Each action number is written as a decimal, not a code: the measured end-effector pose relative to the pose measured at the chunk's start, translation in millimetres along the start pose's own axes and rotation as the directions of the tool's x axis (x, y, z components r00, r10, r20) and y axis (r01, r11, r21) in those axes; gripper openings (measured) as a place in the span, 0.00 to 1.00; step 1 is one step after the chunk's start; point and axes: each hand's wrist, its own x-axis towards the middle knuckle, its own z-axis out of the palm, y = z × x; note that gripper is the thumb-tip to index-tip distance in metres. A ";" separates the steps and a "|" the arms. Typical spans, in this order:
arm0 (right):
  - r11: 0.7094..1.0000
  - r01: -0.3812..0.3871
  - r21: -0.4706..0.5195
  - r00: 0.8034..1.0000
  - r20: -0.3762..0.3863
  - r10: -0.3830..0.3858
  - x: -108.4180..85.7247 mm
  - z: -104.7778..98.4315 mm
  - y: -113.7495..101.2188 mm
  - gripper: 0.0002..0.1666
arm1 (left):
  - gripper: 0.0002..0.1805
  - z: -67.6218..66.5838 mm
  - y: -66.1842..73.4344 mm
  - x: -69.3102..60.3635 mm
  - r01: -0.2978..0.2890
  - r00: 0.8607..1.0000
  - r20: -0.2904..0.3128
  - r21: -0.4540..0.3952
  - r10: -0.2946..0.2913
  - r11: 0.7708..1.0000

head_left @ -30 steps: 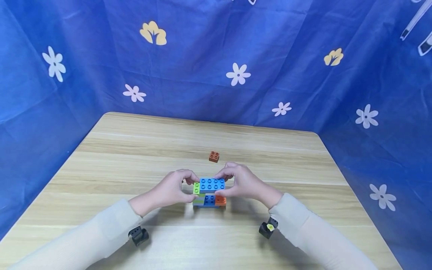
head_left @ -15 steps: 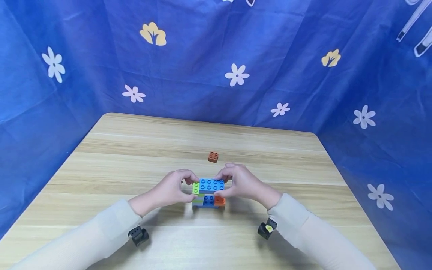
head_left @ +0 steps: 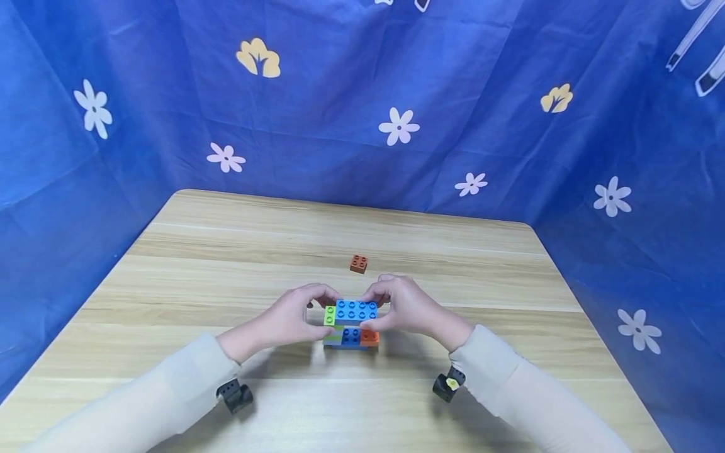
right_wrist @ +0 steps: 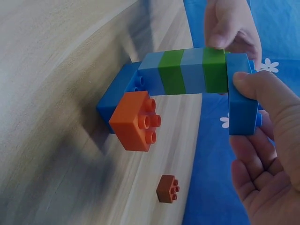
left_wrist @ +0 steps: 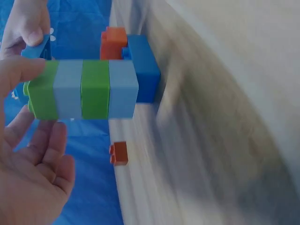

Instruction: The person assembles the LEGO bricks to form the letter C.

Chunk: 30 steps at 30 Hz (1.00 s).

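A column of alternating green and light blue bricks (left_wrist: pixel 95 89) stands on one end of a blue base brick (left_wrist: pixel 145 70). On the base's other end sits an orange brick (right_wrist: pixel 130 121). A long blue brick (head_left: pixel 356 311) extends sideways from the column's top, overhanging the gap. My left hand (head_left: pixel 291 318) pinches the top green brick (head_left: pixel 330 316), thumb on the near face and fingers behind. With thumb and fingers, my right hand (head_left: pixel 404 306) grips the long blue brick at its overhanging end. Some fingertips behind the bricks are hidden in the head view.
A loose reddish-brown brick (head_left: pixel 359 263) lies on the wooden table (head_left: pixel 238 233) beyond the structure. Blue cloth (head_left: pixel 317 94) with flower prints hangs around the table's back and sides. A small black camera is strapped to each wrist.
My left fingers have shifted slightly right along the back of the top bricks. The right hand and the bricks stay nearly still.
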 end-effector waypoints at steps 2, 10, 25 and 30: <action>1.000 -0.003 0.001 1.000 0.001 0.003 0.0 0.0 0.0 0.18 | 0.25 2.2 1.2 0.1 0.014 1.000 -0.026 -0.040 -0.015 0.999; 1.000 0.000 -0.003 1.000 -0.001 0.000 0.4 0.4 0.2 0.18 | 0.21 14.2 2.0 -3.1 0.041 0.985 -0.158 -0.194 -0.073 0.980; 0.997 -0.035 0.062 0.998 -0.041 0.038 -6.1 7.3 7.8 0.25 | 0.18 23.6 -8.3 -6.9 -0.054 0.966 -0.257 -0.177 0.007 0.983; 0.963 -0.071 0.259 0.993 -0.075 0.093 -13.6 9.5 24.0 0.26 | 0.18 25.4 -8.7 -6.6 -0.048 0.967 -0.256 -0.181 0.000 0.982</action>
